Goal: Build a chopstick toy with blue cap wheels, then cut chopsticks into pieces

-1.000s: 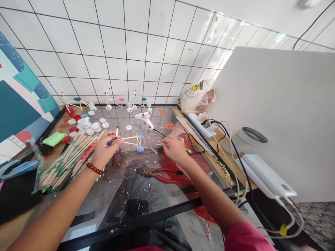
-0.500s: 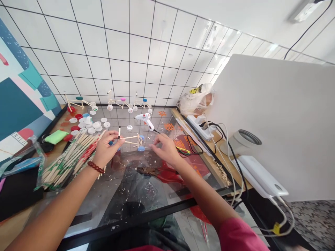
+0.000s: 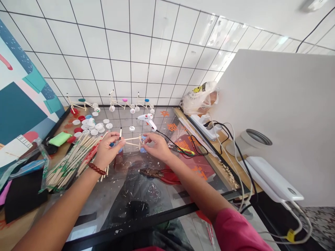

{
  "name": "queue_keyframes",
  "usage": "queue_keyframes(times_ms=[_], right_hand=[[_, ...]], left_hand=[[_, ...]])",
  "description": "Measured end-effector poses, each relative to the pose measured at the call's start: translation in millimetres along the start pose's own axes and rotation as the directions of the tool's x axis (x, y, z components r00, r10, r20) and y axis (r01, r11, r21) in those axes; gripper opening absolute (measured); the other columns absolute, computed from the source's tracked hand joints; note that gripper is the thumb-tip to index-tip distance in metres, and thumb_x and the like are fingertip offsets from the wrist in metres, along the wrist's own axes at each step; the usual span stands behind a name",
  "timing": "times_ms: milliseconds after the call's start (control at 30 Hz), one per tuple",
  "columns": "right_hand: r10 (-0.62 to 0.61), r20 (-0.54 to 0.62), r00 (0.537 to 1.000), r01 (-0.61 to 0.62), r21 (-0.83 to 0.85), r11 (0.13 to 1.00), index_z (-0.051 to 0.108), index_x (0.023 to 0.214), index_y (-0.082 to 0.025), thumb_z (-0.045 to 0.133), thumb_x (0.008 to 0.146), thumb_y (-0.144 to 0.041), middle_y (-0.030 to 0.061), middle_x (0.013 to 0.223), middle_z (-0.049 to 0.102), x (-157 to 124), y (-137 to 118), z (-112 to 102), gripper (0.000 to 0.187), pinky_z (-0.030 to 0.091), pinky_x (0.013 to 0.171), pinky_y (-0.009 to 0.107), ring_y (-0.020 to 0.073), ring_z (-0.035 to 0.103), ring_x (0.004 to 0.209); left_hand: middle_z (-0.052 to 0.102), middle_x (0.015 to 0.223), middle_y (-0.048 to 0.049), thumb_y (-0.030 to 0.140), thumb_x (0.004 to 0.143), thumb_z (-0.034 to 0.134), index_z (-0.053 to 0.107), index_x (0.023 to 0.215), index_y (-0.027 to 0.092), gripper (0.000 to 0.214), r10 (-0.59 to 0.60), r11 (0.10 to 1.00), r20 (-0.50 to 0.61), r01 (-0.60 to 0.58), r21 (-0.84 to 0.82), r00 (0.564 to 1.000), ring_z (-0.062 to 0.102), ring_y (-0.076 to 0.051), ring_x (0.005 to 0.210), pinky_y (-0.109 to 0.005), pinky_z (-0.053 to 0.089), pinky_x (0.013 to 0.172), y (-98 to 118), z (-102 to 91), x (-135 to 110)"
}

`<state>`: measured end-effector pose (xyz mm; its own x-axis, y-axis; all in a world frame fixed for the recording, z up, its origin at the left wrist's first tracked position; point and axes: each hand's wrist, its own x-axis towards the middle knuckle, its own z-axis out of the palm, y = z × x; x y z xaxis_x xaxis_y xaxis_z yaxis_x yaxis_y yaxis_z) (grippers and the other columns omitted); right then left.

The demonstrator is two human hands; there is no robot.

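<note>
A small stick tricycle (image 3: 133,139) with blue bottle-cap wheels is between my hands, just above or on the glass tabletop. My left hand (image 3: 108,149) is closed on its front end, by the upright stick with a dark handlebar. At the rear, the fingers of my right hand (image 3: 156,148) pinch around the blue cap wheels (image 3: 142,149), hiding part of them. Beyond it lie a loose white cap (image 3: 132,128) and a white glue gun (image 3: 147,121). Red-handled pliers (image 3: 159,174) rest nearer me, below my right hand.
Finished stick tricycles (image 3: 123,104) stand along the back edge. At left are loose bottle caps (image 3: 96,128), a bundle of wooden sticks (image 3: 75,160) and a green sponge-like piece (image 3: 60,138). A power strip (image 3: 205,127), cables and a plastic bag (image 3: 200,99) line the right.
My right hand has moved left and closed on the tricycle's rear end. My left hand keeps its hold on the front. The camera view has shifted slightly.
</note>
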<state>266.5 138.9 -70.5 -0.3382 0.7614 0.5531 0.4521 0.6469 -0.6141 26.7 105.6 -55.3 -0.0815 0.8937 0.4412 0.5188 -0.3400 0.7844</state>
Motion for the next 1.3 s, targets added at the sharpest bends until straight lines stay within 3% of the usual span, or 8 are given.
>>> queue_keyframes(times_ms=[233,500,700,867,1067,1300], right_hand=[[-0.029,0.065,0.997,0.030,-0.016,0.999,0.068,0.078,-0.023,0.071,0.078,-0.014,0.0032,0.096,0.078,4.6,-0.3,3.9,0.009,0.050,0.084,0.029,0.0196,0.073,0.098],[-0.070,0.152,0.986,0.102,-0.216,0.971,0.069,0.080,-0.022,0.069,0.077,-0.013,0.0015,0.099,0.078,5.4,-11.4,-13.1,0.010,0.037,0.081,0.031,0.0185,0.070,0.092],[-0.039,0.197,0.980,0.089,-0.251,0.964,0.069,0.081,-0.022,0.069,0.079,-0.015,0.0005,0.094,0.078,3.9,-8.6,-17.3,0.008,0.033,0.079,0.030,0.0175,0.069,0.088],[0.001,0.196,0.981,0.044,-0.226,0.973,0.069,0.084,-0.022,0.070,0.079,-0.016,-0.0001,0.088,0.077,2.6,-7.1,-15.7,0.008,0.034,0.079,0.030,0.0163,0.068,0.082],[0.053,0.135,0.989,-0.022,-0.225,0.974,0.068,0.108,-0.020,0.076,0.078,-0.026,0.0003,0.079,0.074,2.6,-5.2,-13.2,0.032,0.040,0.077,0.030,0.0175,0.067,0.073],[-0.037,0.134,0.990,0.054,-0.130,0.990,0.074,0.104,-0.020,0.070,0.086,-0.025,0.0033,0.092,0.079,2.8,1.8,-7.3,0.019,0.044,0.078,0.029,0.0152,0.069,0.073]], left_hand=[[0.067,0.102,-0.0076,0.043,0.078,0.068,0.073,0.079,0.020,0.024,0.024,1.000,0.004,-0.024,0.001,1.000,0.064,-0.024,0.099,-0.039,0.049,0.094,0.4,0.2,1.2],[0.068,0.101,-0.0082,0.041,0.077,0.070,0.076,0.080,0.020,0.022,0.032,0.999,-0.020,-0.032,0.003,0.999,0.065,-0.025,0.099,-0.038,0.051,0.092,1.4,-0.7,0.7],[0.069,0.102,-0.0073,0.041,0.077,0.070,0.076,0.080,0.021,0.021,-0.007,0.999,-0.002,0.006,-0.031,1.000,0.064,-0.024,0.101,-0.037,0.051,0.091,-0.1,2.8,-2.0],[0.069,0.104,-0.0074,0.041,0.079,0.069,0.076,0.083,0.020,0.023,-0.010,1.000,-0.010,0.009,-0.030,1.000,0.064,-0.022,0.099,-0.037,0.049,0.093,-2.2,5.3,-3.0],[0.066,0.105,-0.0074,0.044,0.077,0.071,0.075,0.089,0.020,0.027,0.007,1.000,-0.023,-0.007,0.001,1.000,0.063,-0.022,0.097,-0.035,0.051,0.084,3.3,3.7,-2.7],[0.066,0.108,-0.0081,0.044,0.082,0.066,0.074,0.079,0.021,0.025,-0.025,0.999,-0.010,0.025,-0.029,1.000,0.062,-0.024,0.104,-0.035,0.051,0.087,3.5,6.7,-5.5]])
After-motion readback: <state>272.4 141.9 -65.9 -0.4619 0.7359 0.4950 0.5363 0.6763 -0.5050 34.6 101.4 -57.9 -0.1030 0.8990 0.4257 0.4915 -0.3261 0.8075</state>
